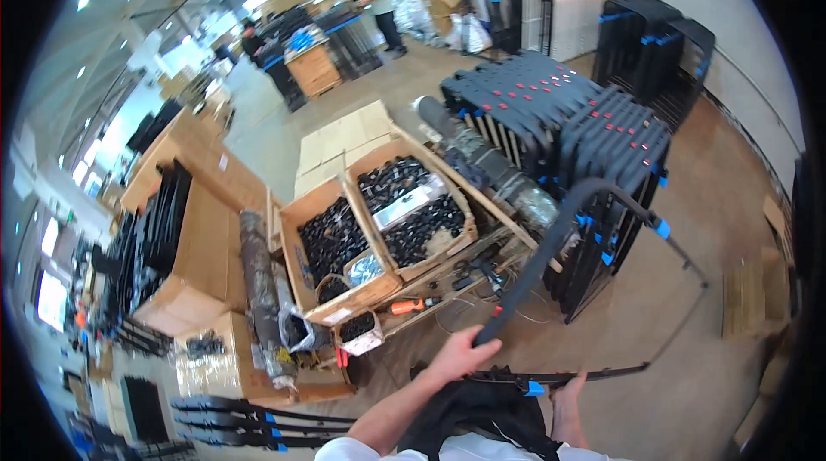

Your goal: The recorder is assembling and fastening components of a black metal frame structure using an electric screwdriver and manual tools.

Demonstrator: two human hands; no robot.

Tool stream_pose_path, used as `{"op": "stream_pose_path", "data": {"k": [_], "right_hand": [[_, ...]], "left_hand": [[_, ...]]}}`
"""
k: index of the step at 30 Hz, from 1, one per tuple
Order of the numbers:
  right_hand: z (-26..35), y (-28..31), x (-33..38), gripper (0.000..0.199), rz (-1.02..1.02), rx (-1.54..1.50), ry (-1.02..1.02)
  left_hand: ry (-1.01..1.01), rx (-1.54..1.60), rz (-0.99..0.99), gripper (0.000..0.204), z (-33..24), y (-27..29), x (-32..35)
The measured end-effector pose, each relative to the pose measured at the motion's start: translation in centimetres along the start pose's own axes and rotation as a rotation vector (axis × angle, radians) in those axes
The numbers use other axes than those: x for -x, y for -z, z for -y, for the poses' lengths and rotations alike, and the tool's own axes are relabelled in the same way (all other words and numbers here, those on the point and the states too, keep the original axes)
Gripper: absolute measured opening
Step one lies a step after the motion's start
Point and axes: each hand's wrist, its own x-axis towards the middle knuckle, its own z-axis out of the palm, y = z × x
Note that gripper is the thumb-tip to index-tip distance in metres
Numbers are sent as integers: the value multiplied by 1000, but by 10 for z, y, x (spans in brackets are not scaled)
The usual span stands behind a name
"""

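Observation:
A black tubular frame (542,267) is tilted up in front of my body, with a thick curved bar on one side and thinner rods on the other. Blue tape pieces mark its upper corner and lower rod. My left hand (462,355) is closed round the lower end of the thick bar, near a small red spot. At the lower rod, beside a blue tape piece (534,389), my right hand (569,390) grips the frame, its fingers partly hidden. Just beyond my left hand lies an orange-handled tool (415,306) on the bench.
Two cardboard boxes of small black parts (323,239) fill the bench (404,293). Stacked black frames (516,91) with red spots stand to the far right. A large carton (202,241) is at left; more black frames (232,418) lie lower left. Two people (376,0) are far back.

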Motion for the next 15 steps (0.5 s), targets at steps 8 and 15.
{"op": "stream_pose_path", "data": {"k": [8,15], "right_hand": [[234,-112,131,41,420,86,724],[152,-293,173,20,676,630,630]], "left_hand": [[-125,494,-875,21,88,170,29],[-14,534,-1277,24,203,326,137]]}}
